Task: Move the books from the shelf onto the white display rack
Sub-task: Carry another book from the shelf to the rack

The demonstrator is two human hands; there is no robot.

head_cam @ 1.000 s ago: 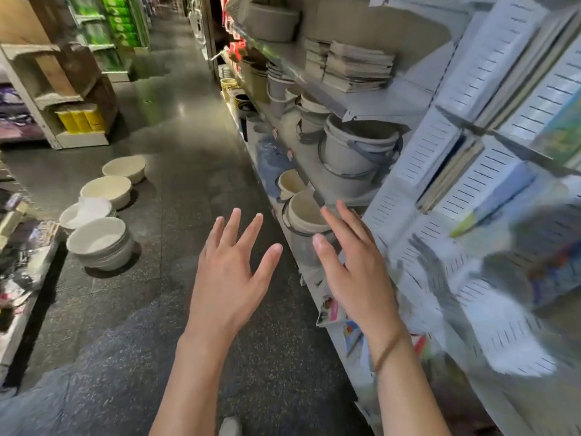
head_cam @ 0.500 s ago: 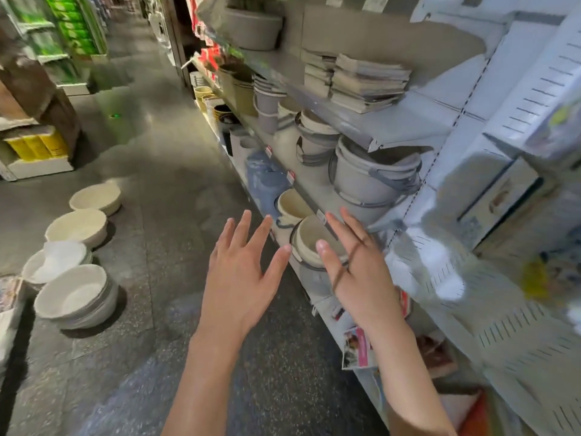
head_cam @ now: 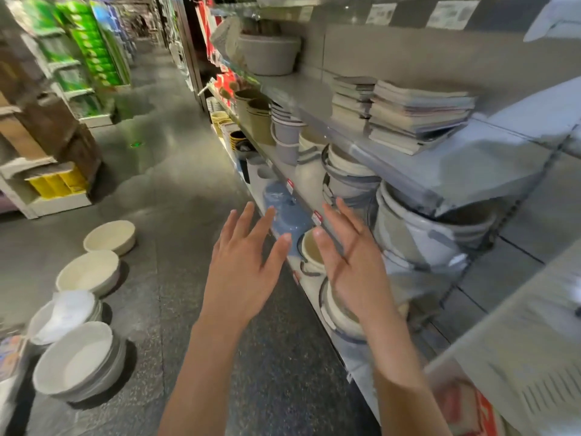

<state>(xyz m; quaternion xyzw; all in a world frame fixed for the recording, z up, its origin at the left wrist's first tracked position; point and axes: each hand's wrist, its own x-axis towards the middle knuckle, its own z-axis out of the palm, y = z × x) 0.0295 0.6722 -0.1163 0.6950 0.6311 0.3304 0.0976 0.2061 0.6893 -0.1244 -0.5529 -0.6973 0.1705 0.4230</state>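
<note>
- On the upper shelf (head_cam: 465,174) at far right, the books (head_cam: 418,116) lie flat in two stacks, the nearer one slightly fanned.
- They look like thin softcovers: light singly, heavy as a pile, with covers likely to slide on each other (a judgement). A small batch is best clamped from both sides with a palm underneath.
- The left hand (head_cam: 243,272) and right hand (head_cam: 355,272) hang in mid-air with fingers spread, holding nothing.
- The books sit above, farther and to the right of the fingertips, well apart.
</note>
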